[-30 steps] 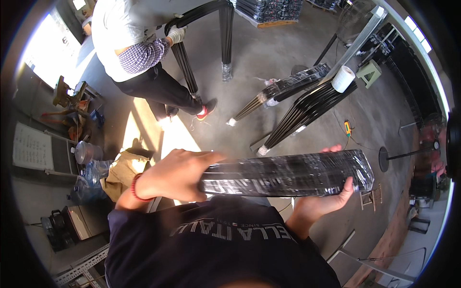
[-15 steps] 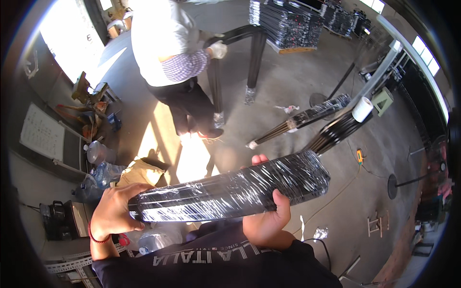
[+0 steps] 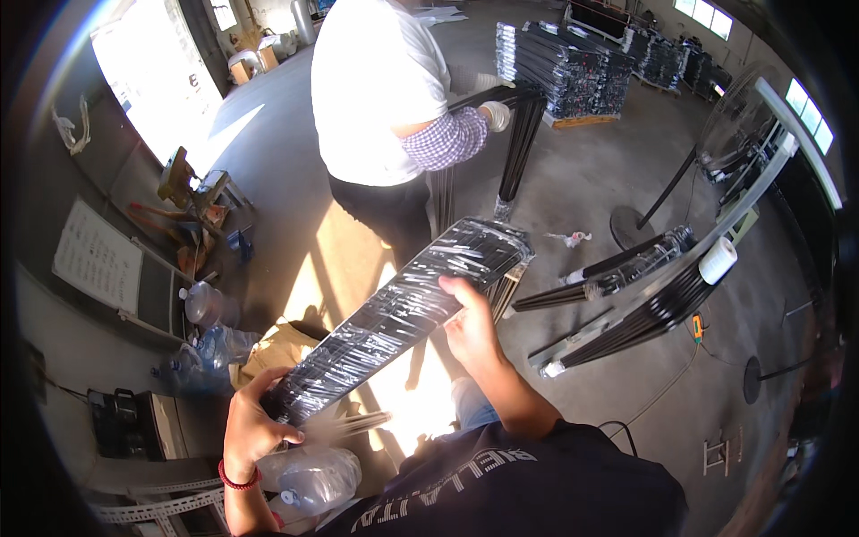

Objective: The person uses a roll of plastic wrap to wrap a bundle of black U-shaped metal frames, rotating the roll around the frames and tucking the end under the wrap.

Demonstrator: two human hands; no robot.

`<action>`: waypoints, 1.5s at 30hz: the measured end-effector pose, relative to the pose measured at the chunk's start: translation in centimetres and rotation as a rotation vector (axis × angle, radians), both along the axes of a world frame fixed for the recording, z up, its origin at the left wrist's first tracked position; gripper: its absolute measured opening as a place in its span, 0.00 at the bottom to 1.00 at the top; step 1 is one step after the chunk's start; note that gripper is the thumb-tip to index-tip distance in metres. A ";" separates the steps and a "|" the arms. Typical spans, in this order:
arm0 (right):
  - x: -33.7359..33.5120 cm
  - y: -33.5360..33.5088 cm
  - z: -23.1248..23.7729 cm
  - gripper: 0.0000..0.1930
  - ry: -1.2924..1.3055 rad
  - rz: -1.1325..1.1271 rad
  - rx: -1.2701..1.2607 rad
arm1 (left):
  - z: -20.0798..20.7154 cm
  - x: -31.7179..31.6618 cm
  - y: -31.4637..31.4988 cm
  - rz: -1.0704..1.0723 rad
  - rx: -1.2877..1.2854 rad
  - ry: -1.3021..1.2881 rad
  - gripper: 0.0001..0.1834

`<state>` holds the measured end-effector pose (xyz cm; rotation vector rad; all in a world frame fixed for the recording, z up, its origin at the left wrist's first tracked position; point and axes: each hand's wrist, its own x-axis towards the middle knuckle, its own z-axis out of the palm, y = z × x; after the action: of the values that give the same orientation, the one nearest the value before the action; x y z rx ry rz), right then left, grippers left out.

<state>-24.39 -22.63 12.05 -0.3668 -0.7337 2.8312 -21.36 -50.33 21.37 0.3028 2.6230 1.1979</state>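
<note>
Across in front of me is a long bundle of black bars wrapped in shiny film (image 3: pixel 385 313), tilted so its right end is farther away and higher in view. My left hand (image 3: pixel 255 425) is closed round the near left end. My right hand (image 3: pixel 470 327) grips the side near the far end, thumb on top, other fingers hidden beneath. Thin bars (image 3: pixel 353 423) show under the near end, blurred. Beyond, a person in a white top (image 3: pixel 380 98) holds another black bar bundle (image 3: pixel 519 148) in gloved hands (image 3: pixel 497 116).
At right lie black bar bundles (image 3: pixel 635 327) with a white roll (image 3: pixel 718 261) on top. A stand fan (image 3: pixel 734 125) is behind. Film-wrapped stacks (image 3: pixel 573 72) stand on a pallet. Water jugs (image 3: pixel 210 304) and brown paper (image 3: pixel 277 353) are at left. A cable (image 3: pixel 658 394) crosses the floor.
The bundle has swung from nearly level to a steep slant, its right end moving away and left. Both hands keep hold of it. The view has shifted, and the other person appears farther right.
</note>
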 end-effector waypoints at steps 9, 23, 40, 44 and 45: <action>-12.5 6.4 -2.6 0.14 -0.055 -0.025 -0.010 | -1.3 -12.8 7.1 -0.031 0.042 -0.180 0.39; -21.6 15.4 -0.9 0.15 0.001 -0.270 -0.041 | -5.6 -30.9 15.4 -0.522 0.055 -0.525 0.10; -27.7 27.7 -4.0 0.10 -0.139 -0.744 0.026 | -12.3 -41.4 31.4 -0.608 0.200 -0.518 0.18; -26.0 33.7 -8.7 0.09 -0.161 -0.761 0.027 | -13.5 -40.2 36.1 -0.640 0.093 -0.481 0.21; -25.4 34.6 -8.8 0.09 -0.158 -0.774 0.030 | -13.4 -40.1 37.5 -0.672 0.019 -0.461 0.22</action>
<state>-49.83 12.01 3.22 -0.6976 -0.5071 2.0746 -61.42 -12.84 7.94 0.7374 1.8827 0.9135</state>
